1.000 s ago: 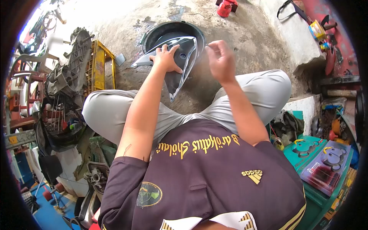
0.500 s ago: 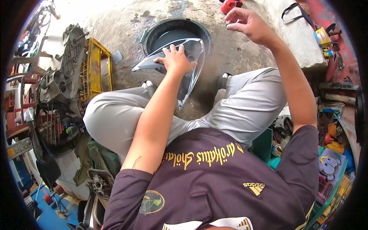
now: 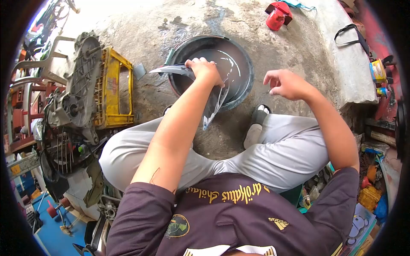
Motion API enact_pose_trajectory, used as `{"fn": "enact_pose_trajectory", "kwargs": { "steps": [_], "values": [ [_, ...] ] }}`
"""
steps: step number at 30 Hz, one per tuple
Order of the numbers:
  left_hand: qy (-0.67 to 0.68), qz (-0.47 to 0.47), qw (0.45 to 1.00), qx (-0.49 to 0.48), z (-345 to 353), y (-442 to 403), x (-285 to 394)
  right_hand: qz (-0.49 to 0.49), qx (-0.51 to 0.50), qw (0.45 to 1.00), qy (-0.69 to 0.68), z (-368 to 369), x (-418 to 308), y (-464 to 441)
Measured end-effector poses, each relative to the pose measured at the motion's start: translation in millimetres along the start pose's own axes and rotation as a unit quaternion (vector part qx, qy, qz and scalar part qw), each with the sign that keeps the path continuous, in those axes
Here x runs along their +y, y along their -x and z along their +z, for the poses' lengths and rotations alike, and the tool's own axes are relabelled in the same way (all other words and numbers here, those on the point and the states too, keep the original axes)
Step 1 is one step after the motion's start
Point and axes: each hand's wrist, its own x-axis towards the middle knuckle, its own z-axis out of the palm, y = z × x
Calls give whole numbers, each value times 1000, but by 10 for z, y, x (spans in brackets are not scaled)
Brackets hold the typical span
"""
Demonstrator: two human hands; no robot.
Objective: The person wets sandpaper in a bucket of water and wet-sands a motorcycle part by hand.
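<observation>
My left hand (image 3: 205, 72) grips a glossy, dark, curved plastic panel (image 3: 215, 100) with pointed ends, fingers over its far edge and thumb at its right side. The panel is tilted over the near rim of a round black basin (image 3: 250, 72), which holds cloudy water. My forearm and hand hide part of the panel. To the right of the basin, my right hand (image 3: 290, 85) is raised above the floor, its fingers loosely curled and apart from the thumb. I make out nothing clearly held in it.
A red container (image 3: 276, 19) stands on the wet concrete floor beyond my right hand. On the left are a metal engine casing (image 3: 77, 81) and a yellow crate (image 3: 117, 115). A concrete ledge (image 3: 352, 81) runs along the right, with a black strap (image 3: 352, 36) on it.
The view has shifted, showing more of the basin and the red container. My right hand has come back from beside the red container. The panel now tilts more steeply under my left hand.
</observation>
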Motion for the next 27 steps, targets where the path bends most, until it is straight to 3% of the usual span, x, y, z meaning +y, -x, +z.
{"fn": "enact_pose_trajectory", "kwargs": {
  "steps": [5, 7, 8, 10, 11, 12, 13, 15, 21, 25, 27],
  "values": [
    [3, 57, 998, -10, 70, -364, 209, 58, -31, 996, -54, 41, 170, 61],
    [24, 79, 997, 6, 208, -526, 320, 30, -27, 997, -70, 92, 197, 70],
    [109, 109, 982, 106, 314, -639, 372, 31, -41, 997, -61, 84, 153, 76],
    [279, 157, 903, 287, 362, -661, 448, 24, -58, 996, -65, 110, 117, 63],
    [275, 154, 904, 288, 342, -710, 450, 16, -69, 995, -65, 105, 91, 41],
    [454, 177, 821, 298, 328, -759, 463, 13, -71, 995, -68, 113, 51, 44],
    [614, 194, 705, 297, 328, -791, 483, 5, -78, 995, -69, 109, 5, 55],
    [670, 142, 667, 294, 254, -814, 425, -8, -85, 994, -74, 66, -84, 70],
    [370, 204, 856, 299, 179, -698, -267, -43, -111, 988, -94, -8, -171, 204],
    [269, 190, 890, 316, 424, -551, -461, -29, -101, 992, -64, -41, -124, 260],
    [171, 228, 921, 265, 545, -420, -439, -38, -89, 994, -49, -34, -73, 256]
  ]
}}
